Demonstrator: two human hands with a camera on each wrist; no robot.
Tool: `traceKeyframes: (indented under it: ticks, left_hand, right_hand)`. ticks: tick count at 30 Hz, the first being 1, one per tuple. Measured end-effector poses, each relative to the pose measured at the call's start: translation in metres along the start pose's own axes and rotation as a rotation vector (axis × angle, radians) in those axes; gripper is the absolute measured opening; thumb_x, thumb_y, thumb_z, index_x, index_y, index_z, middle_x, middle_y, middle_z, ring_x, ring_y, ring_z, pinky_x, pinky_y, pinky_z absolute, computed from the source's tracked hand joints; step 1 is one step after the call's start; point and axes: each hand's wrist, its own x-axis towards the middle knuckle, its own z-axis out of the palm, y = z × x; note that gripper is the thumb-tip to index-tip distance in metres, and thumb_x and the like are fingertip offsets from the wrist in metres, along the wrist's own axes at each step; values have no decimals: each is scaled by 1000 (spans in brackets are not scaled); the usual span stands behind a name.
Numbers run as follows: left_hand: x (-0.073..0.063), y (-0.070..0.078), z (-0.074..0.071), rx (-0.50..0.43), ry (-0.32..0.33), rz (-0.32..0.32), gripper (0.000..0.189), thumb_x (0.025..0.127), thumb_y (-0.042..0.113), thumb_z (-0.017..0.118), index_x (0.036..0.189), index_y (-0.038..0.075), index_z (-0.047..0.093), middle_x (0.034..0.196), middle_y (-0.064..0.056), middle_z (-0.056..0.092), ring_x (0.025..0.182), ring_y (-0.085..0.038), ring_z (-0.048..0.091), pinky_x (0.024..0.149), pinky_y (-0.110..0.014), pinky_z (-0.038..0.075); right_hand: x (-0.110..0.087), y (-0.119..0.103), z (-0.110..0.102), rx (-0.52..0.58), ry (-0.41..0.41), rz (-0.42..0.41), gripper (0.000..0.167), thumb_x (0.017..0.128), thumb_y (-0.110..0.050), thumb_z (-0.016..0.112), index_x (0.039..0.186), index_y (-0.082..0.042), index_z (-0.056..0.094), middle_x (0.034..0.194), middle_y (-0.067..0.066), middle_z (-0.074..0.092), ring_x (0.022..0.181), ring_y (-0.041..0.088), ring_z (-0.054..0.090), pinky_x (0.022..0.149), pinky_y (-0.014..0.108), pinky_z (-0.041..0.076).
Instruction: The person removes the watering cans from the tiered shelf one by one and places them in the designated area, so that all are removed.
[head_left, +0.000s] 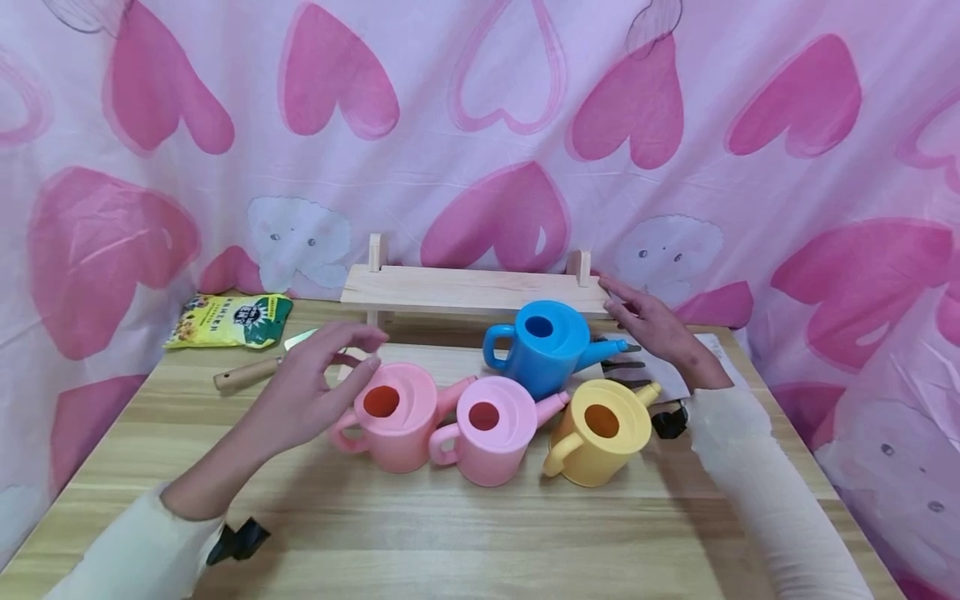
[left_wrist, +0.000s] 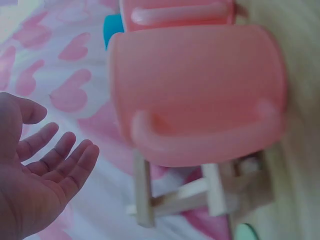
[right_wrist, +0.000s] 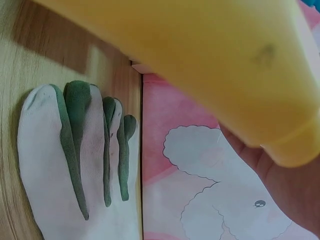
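My left hand (head_left: 311, 396) hovers beside the leftmost pink watering can (head_left: 401, 437), its fingers loosely bent and nothing held. In the left wrist view the same hand (left_wrist: 42, 175) is spread, apart from the can's handle. My right hand (head_left: 656, 325) reaches to the right end of a wooden shelf (head_left: 465, 289), fingertips right at its edge. Between the hands stand a second, lighter pink watering can (head_left: 491, 454), a yellow watering can (head_left: 600, 450) and, further back, a blue watering can (head_left: 543, 354). The yellow spout partly hides my right hand in the right wrist view.
A yellow and green packet (head_left: 228, 321) lies at the back left. Near it is a tool with a wooden handle (head_left: 246, 373). White and green gloves (right_wrist: 42, 160) lie on the right of the wooden table (head_left: 450, 542). A heart-print curtain (head_left: 480, 108) hangs behind.
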Motion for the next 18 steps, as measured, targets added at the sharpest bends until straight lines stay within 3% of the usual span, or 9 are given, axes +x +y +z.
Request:
traceKeyframes:
  ticks: [5,8,13,18]
  left_hand:
    - [29,13,1,12,-52,59,26,97,9,72,123,6,67,110,-1,67,98,-16,64,82,-37,60]
    - [50,20,4,66,-126,60,27,97,11,72,123,6,67,109,-3,67,96,-17,64,83,-38,60]
    - [82,26,14,114,-276,37,29,96,14,73,124,5,69,109,-4,69,98,-19,64,84,-36,59]
    - [101,24,27,95,-396,-21,33,98,15,72,128,5,68,112,-5,70,101,-20,65,83,-33,59]
  right_hand:
    - [0,-2,-2,1,-13,-1,58,112,-26,46,164,-14,24,167,17,24,138,51,41,101,65,47]
    - [0,-3,-3,-10,-19,12,58,112,-27,46,164,-13,24,166,19,24,137,51,42,101,65,46]
    - [0,-4,-4,-21,-14,40,58,112,-30,45,164,-15,26,166,18,26,139,50,41,103,65,44]
    - [1,-5,-2,-24,-9,46,57,112,-30,46,164,-13,27,165,20,28,136,50,44,102,65,45]
